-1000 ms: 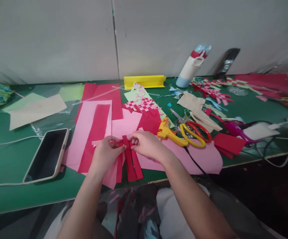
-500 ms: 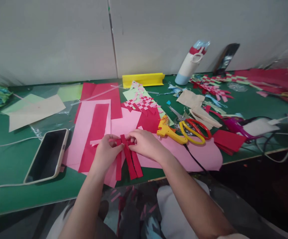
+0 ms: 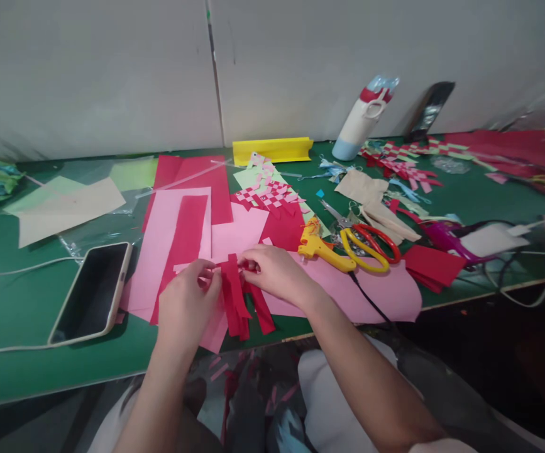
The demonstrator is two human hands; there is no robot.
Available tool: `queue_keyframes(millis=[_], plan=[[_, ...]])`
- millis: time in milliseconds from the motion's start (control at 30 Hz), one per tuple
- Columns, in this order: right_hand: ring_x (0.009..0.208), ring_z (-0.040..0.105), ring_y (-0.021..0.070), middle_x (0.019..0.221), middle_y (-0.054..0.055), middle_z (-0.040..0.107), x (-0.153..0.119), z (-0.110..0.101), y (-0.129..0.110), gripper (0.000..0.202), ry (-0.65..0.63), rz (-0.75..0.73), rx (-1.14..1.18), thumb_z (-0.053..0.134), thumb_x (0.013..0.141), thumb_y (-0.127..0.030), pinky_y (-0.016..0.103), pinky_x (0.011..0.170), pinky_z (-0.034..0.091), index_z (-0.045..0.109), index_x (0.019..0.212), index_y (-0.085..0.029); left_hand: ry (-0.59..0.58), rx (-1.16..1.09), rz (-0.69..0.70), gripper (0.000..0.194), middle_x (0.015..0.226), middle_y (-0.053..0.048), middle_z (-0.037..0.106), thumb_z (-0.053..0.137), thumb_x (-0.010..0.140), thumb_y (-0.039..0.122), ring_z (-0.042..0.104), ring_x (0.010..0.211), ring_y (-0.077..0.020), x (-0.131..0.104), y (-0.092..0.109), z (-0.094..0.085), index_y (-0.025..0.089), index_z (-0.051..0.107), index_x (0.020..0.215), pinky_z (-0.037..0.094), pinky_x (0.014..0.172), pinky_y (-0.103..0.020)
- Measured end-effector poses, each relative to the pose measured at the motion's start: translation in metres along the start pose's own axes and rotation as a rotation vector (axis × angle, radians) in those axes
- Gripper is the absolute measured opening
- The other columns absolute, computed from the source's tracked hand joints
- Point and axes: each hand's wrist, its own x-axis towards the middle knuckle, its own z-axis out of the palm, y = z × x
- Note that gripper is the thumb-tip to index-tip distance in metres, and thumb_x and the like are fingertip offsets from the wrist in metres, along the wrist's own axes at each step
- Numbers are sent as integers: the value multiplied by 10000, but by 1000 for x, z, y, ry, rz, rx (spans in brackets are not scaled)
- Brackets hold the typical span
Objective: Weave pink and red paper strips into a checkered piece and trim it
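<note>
Several red paper strips (image 3: 234, 299) hang down between my two hands near the table's front edge. My left hand (image 3: 191, 292) pinches a light pink strip (image 3: 182, 267) at the left of the red ones. From the right, my right hand (image 3: 267, 270) has its fingers closed at the upper ends of the red strips. Beneath my hands lie red and pink paper sheets (image 3: 159, 220). Woven red and pink paper pieces (image 3: 272, 194) rest beyond my hands on a pale green sheet.
A phone (image 3: 90, 296) lies at the left. To the right are a yellow glue gun (image 3: 324, 248), scissors (image 3: 369, 248), a red paper stack (image 3: 433, 267) and a white charger (image 3: 493, 241) with cables. A bottle (image 3: 364, 119) leans near the wall.
My left hand has shifted slightly left and down, away from the red strips' upper ends. The red strips have bunched and turned, with one now angled to the right.
</note>
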Motion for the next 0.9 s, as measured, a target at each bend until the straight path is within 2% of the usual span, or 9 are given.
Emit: queue_keyframes(millis=[100, 200, 400, 600, 733, 900], plan=[[740, 555, 127, 854, 29, 661, 0, 0, 0, 112, -10, 6, 3, 603, 809, -146, 230, 618, 348, 681, 878, -186, 104, 64, 198, 232, 923, -70, 710, 476, 861, 347, 631, 851, -247, -7, -5, -1, 214, 656, 922, 457, 699, -340], [744, 557, 128, 857, 28, 660, 0, 2, 1, 146, -21, 14, 12, 594, 810, -144, 230, 622, 348, 697, 900, -196, 121, 57, 330, 225, 927, -79, 709, 469, 857, 280, 614, 890, -255, -12, -10, 2, 193, 664, 930, 469, 750, -355], [715, 535, 114, 812, 2, 641, 1, 6, 1, 173, -19, 30, 23, 583, 772, -108, 221, 591, 319, 675, 879, -208, 77, 70, 338, 247, 983, -69, 702, 438, 873, 225, 640, 811, -221, -17, -15, 2, 210, 652, 996, 471, 650, -315], [688, 515, 109, 757, -19, 604, 0, 4, -2, 125, -16, 30, 52, 572, 747, -101, 215, 585, 311, 589, 813, -205, 47, 131, 389, 261, 1050, -75, 683, 446, 889, 227, 641, 870, -227, -20, -21, 1, 222, 649, 1053, 497, 706, -328], [674, 518, 115, 742, -21, 602, 0, 4, -2, 70, -4, 49, 64, 538, 799, -164, 220, 580, 314, 561, 841, -215, 25, 165, 435, 294, 1034, -81, 670, 458, 882, 209, 621, 935, -248, -22, -22, 2, 229, 656, 1099, 504, 763, -353], [688, 550, 129, 796, -2, 639, -1, 3, -1, 105, -14, 75, 77, 502, 859, -250, 228, 598, 345, 563, 941, -224, 8, 231, 452, 273, 980, -84, 664, 467, 884, 213, 606, 902, -258, -23, -19, 3, 228, 689, 1044, 504, 726, -352]])
